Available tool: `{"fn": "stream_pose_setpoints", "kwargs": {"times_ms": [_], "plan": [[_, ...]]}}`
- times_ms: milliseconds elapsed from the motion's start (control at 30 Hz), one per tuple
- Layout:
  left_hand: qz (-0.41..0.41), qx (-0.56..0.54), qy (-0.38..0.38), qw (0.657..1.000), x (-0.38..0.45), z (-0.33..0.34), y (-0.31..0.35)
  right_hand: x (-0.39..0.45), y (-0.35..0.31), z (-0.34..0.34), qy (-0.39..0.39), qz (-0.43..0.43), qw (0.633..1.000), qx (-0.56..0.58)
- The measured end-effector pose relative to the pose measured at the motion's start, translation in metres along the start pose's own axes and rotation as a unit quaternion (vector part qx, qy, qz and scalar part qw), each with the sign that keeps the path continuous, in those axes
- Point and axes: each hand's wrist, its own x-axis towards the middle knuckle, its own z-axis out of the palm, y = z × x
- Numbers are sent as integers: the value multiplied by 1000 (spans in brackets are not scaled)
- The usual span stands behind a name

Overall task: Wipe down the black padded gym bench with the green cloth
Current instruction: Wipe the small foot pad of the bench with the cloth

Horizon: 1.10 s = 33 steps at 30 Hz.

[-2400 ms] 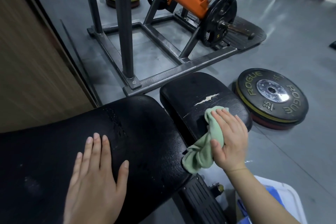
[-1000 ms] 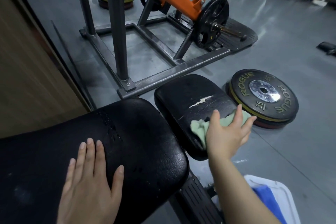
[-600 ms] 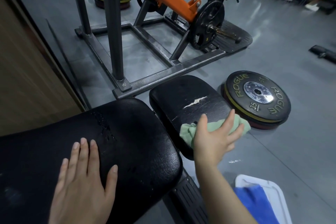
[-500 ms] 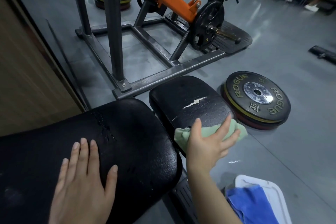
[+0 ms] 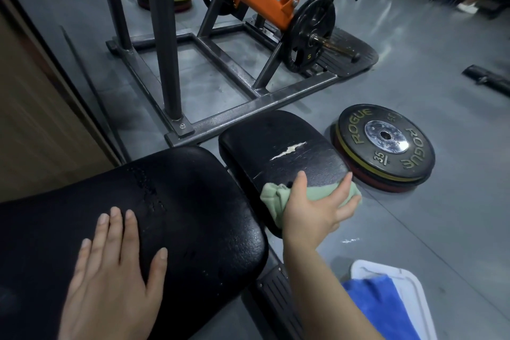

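Our right hand (image 5: 314, 210), fingers spread flat on the green cloth (image 5: 278, 196), had swept it back to the small seat pad's (image 5: 276, 135) near edge, our left hand (image 5: 110, 273) flat on the bigger, still-unwiped pad (image 5: 193, 201).

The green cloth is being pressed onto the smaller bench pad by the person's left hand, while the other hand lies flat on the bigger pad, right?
Not quite: the head view shows the right hand pressing the green cloth onto the smaller bench pad. The left hand lies flat on the bigger pad.
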Motion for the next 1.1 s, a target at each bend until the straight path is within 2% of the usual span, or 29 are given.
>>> {"fn": "stream_pose_setpoints", "kwargs": {"times_ms": [267,667,900,1100], "plan": [[-5,-2,-4,1000,0,0,0,33,-7,-4,-14,-33,997,-64],[-8,0,-3,1000,-1,-1,2,-29,11,3,-11,-18,1000,9],[-6,10,-7,1000,-2,-5,3,-23,19,-4,-52,-77,995,-45],[3,31,2,1000,-4,-6,4,-16,20,-5,-56,-117,989,-75]]}}
